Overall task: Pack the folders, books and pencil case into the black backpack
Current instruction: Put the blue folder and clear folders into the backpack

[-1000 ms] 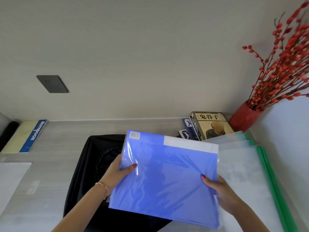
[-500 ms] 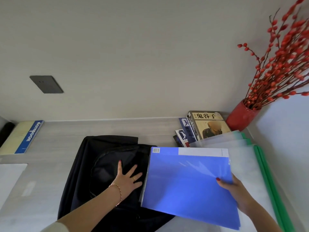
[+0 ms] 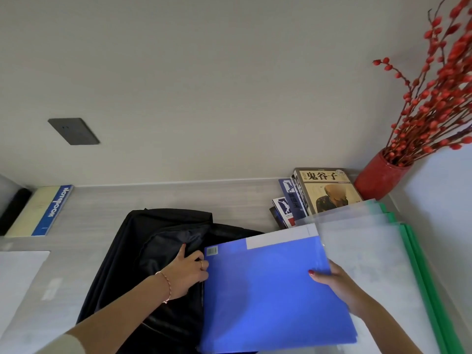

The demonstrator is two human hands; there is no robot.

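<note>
A black backpack (image 3: pixel 153 236) lies flat on the grey desk. My left hand (image 3: pixel 185 273) rests on it, fingers curled into the fabric at its opening. My right hand (image 3: pixel 334 284) holds a blue folder (image 3: pixel 265 295) by its right edge, the folder's left side over the backpack. Under and to the right lie translucent folders with green edges (image 3: pixel 370 264). A stack of books (image 3: pixel 324 191) stands at the back right. No pencil case is in sight.
A red vase with red berry branches (image 3: pixel 380 180) stands in the back right corner. A blue and cream notebook (image 3: pixel 40 210) lies at the far left. A white sheet (image 3: pixel 18 274) lies at the left edge. A wall runs behind the desk.
My left hand went from lying flat on the backpack to gripping the fabric at its opening. The blue folder has tilted, its left edge now next to that hand.
</note>
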